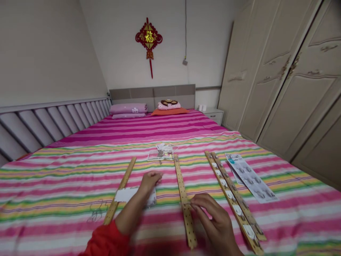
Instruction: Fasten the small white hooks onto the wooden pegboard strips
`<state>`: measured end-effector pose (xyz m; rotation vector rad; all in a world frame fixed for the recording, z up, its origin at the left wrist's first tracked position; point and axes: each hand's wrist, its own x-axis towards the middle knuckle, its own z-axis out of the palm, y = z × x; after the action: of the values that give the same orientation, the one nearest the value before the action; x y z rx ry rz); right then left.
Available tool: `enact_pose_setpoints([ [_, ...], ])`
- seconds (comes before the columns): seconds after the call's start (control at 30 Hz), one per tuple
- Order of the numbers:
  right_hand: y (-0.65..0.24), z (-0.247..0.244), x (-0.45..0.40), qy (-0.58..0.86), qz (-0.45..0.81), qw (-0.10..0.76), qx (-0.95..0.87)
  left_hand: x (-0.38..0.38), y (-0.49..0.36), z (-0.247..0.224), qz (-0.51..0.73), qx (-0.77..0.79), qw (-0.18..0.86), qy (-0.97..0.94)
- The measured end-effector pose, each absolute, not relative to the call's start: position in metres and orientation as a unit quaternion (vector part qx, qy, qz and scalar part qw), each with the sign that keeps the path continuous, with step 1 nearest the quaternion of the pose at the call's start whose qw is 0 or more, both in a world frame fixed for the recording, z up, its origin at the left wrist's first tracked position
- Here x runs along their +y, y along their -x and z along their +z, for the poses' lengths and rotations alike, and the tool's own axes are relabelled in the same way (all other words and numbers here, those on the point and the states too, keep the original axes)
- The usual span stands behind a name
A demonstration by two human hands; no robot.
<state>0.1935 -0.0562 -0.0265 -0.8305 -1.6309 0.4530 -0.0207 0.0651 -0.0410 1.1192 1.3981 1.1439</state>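
A perforated wooden strip (pixel 179 177) lies lengthwise on the striped bedspread between my hands. My right hand (pixel 214 218) is at its right edge, thumb and fingertips pinched together over the holes; whatever is between them is too small to make out. Left of the strip, my left hand (pixel 149 183) hovers with its fingers curled together, their contents hidden. Below that hand lies a white card (pixel 125 194), partly covered by my forearm. The card overlaps a second wooden strip (pixel 128 173) on the left.
Two more strips lie side by side at right, one bearing white pieces (pixel 229 194), the other small metal parts (pixel 233 186). Beside them is a printed instruction sheet (pixel 252 177). A clear tray of small parts (pixel 160 156) sits beyond the middle strip. Tangled thin wire (pixel 97 210) lies at left.
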Motion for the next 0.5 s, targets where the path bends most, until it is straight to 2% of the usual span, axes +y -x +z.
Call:
enact_pose_setpoints([
  [0.27,-0.213,-0.036,-0.015,0.417,0.259,0.571,-0.658,0.184,0.029,-0.034,0.413,0.638,0.354,-0.545],
  [0.5,-0.217,-0.032,0.02,0.458,0.396,0.559,-0.566,0.208,0.036,-0.045,0.395,0.679,0.196,-0.587],
])
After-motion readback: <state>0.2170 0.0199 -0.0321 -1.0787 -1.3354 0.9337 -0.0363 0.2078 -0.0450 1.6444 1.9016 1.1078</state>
